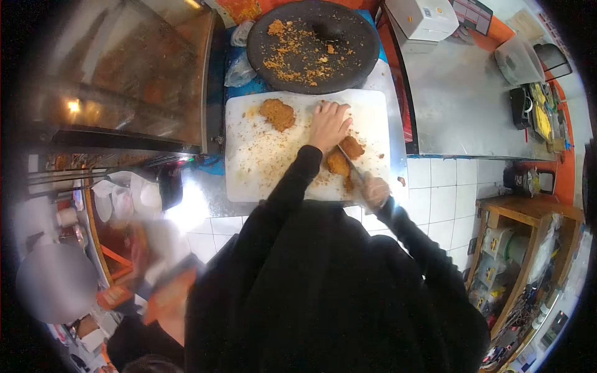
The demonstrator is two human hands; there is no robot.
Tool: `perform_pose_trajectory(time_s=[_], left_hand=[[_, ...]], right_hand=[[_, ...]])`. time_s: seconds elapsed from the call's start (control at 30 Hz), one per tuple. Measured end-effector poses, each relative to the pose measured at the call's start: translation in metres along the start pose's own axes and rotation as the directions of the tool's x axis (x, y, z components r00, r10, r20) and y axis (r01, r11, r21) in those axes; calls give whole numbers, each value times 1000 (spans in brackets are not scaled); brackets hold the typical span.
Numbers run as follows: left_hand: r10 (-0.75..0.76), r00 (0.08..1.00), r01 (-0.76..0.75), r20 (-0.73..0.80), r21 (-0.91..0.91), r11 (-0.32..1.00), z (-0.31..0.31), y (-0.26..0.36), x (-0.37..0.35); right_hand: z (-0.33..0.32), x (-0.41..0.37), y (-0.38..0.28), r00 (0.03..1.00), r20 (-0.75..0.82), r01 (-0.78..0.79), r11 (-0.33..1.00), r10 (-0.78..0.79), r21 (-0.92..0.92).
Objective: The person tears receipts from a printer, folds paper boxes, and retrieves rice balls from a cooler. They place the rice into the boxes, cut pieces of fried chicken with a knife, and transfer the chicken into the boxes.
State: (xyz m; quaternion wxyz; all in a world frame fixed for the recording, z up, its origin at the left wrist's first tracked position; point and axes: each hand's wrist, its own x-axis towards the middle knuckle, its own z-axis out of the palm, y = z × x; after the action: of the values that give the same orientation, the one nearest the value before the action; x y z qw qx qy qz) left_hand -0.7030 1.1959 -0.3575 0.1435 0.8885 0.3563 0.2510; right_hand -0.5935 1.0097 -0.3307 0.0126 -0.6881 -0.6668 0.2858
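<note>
My left hand [329,126] rests on the white cutting board [249,183], fingers stretched out and somewhat apart, with no object visible in it. Closed round a knife [354,166] is my right hand [376,191], low on the board's right side. The blade points up and left, between a browned, fried-looking piece of food [352,147] and a second such piece [337,164]. Another crumb-coated fried piece [277,115] lies apart at the board's upper left. Crumbs are scattered over the board.
Behind the board stands a wide dark stone mortar dish [261,53] with crumbs in it. A glass-sided cabinet [143,68] is on the left, a steel counter [472,99] on the right. Another person [168,298] is at lower left, near a wooden shelf [528,217] opposite.
</note>
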Motion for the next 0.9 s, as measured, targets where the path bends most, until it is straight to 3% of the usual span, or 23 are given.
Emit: perform_pose_trajectory(time_s=[0.03, 0.07, 0.1, 0.13, 0.17, 0.2, 0.23, 0.27, 0.33, 0.37, 0.4, 0.43, 0.5, 0.57, 0.6, 0.63, 0.7, 0.77, 0.83, 0.9], left_hand=[[53, 999, -53, -2, 41, 998, -2, -6, 5], [43, 999, -44, 29, 26, 999, -6, -11, 7], [48, 998, -49, 34, 28, 998, -6, -10, 5], [-10, 997, 10, -71, 2, 1000, -4, -9, 5], [-70, 981, 65, -179, -32, 997, -8, -5, 10], [-135, 974, 127, -182, -52, 991, -10, 2, 11], [-127, 975, 120, -180, -51, 991, -7, 3, 17], [-148, 970, 140, -193, -58, 988, -1, 5, 17], [-166, 969, 171, -184, 12, 985, 8, 2, 12], [-166, 968, 171, -188, 10, 985, 10, -4, 13], [-153, 973, 157, -170, 12, 987, 10, -11, 12], [-146, 978, 150, -151, 15, 989, 7, -12, 10], [-161, 974, 168, -162, 29, 985, 2, -13, 9], [-172, 971, 180, -166, 32, 983, 1, -8, 7], [-236, 936, 238, -260, -26, 971, -3, -2, 8], [-299, 889, 287, -346, -88, 954, -4, 1, 11], [-338, 883, 329, -326, -85, 941, 9, 3, 13], [-377, 870, 369, -318, -86, 925, 16, 1, 10], [-351, 904, 396, -245, 167, 903, 12, -2, 4], [-332, 904, 384, -268, 171, 907, 9, -3, 3]], right_hand=[[0, 5, -3, 994, -111, 7, 999, -1, 54], [-3, 10, -2, 993, -119, 11, 999, -5, 50], [-5, 10, -3, 982, -156, 87, 991, -102, -97], [-7, 14, -3, 963, -184, 151, 958, -199, -245], [-14, 25, 29, 683, -411, 688, 720, -604, 86], [-5, 21, 44, 917, -239, 341, 938, -318, 59], [-38, 9, 14, 995, -81, -59, 998, 57, -28], [-36, 10, 17, 995, -75, -67, 998, 65, -19], [-36, 14, 28, 919, 8, 381, 884, -393, -271], [-33, 20, 25, 919, 8, 381, 883, -394, -275], [-25, 27, 16, 989, -20, 140, 982, -144, -126], [-16, 30, 12, 994, -3, -113, 993, 113, 26], [-14, 38, 22, 996, -21, -89, 996, 90, 21], [-34, 44, 31, 997, 76, 4, 993, 5, -118], [-66, 37, 22, 993, 115, 9, 999, -4, -45], [-76, 35, 23, 992, 107, -46, 982, 67, -184], [-91, 35, 34, 977, 192, 157, 908, -87, -388], [-74, 49, 50, 966, 236, 175, 932, -101, -319], [-44, 61, 59, 987, 95, 151, 941, -128, -304], [-42, 59, 60, 992, 39, 128, 940, -122, -315]])
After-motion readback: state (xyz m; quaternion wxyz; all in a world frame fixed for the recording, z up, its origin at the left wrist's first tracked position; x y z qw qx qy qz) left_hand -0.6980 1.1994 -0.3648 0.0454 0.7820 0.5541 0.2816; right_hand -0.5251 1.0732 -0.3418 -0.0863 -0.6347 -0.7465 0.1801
